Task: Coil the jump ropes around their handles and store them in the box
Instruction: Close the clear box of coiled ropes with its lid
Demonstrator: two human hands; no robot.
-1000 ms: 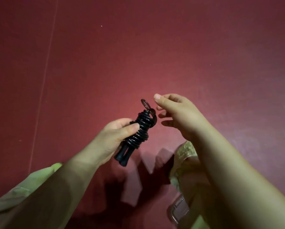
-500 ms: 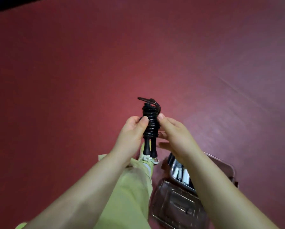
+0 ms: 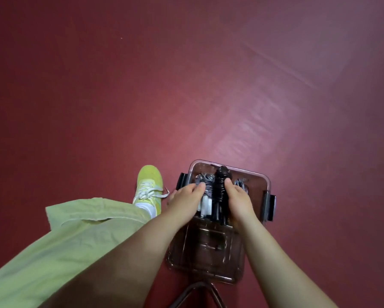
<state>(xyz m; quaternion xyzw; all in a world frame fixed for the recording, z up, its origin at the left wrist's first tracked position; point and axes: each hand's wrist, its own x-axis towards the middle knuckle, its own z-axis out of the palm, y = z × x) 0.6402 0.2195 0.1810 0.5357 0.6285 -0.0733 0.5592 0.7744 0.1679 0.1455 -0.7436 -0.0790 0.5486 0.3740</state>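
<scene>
A clear plastic box [image 3: 256,175] with black side latches stands on the red floor. The black jump rope [image 3: 220,187], coiled tight round its handles, lies lengthwise inside the box. My right hand [image 3: 239,200] grips it from the right, thumb along the coil. My left hand [image 3: 185,200] rests with its fingertips on a grey-and-white coiled rope [image 3: 205,190] just left of the black one. Another pale rope bundle [image 3: 242,184] shows at the box's right side, partly hidden by my right hand.
The box's clear lid [image 3: 206,250] lies flat on the floor against the near side of the box. My leg in light green trousers and a yellow-green shoe [image 3: 150,184] are left of the box. A dark metal frame [image 3: 197,292] pokes in at the bottom edge.
Both hands dropped from chest height down into the box, carrying the black coiled rope. My left hand left the black rope and now touches the grey-and-white one.
</scene>
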